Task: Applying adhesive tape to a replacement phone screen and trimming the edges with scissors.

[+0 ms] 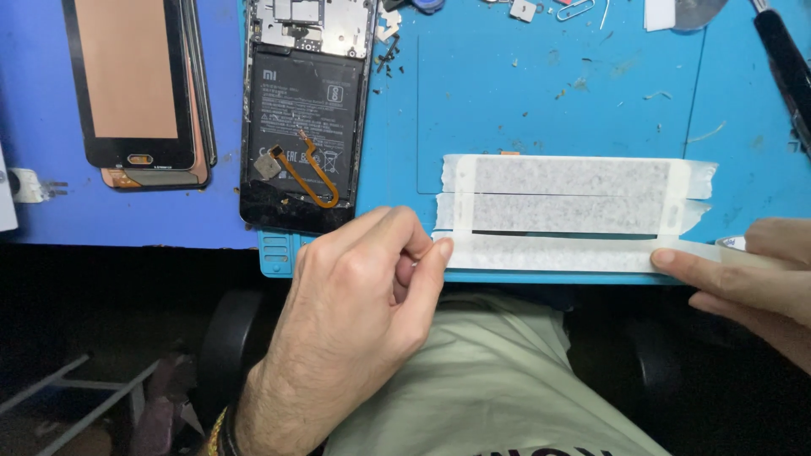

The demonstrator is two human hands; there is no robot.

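Observation:
My left hand (359, 295) pinches the free left end of a strip of white tape (549, 252) between thumb and forefinger at the near edge of the blue mat (549, 93). My right hand (743, 283) holds the tape roll (733, 244) at the right, thumb pressing the strip down. The strip is stretched flat between both hands. Two earlier strips of tape (574, 194) lie stuck on the mat just behind it, crossed by short vertical pieces at each end.
An opened phone (306, 110) with its battery and an orange flex cable exposed lies at the back left. A screen panel (135, 84) lies left of it. Small screws, clips and scraps dot the mat's far edge. A dark tool (786, 67) lies at the right.

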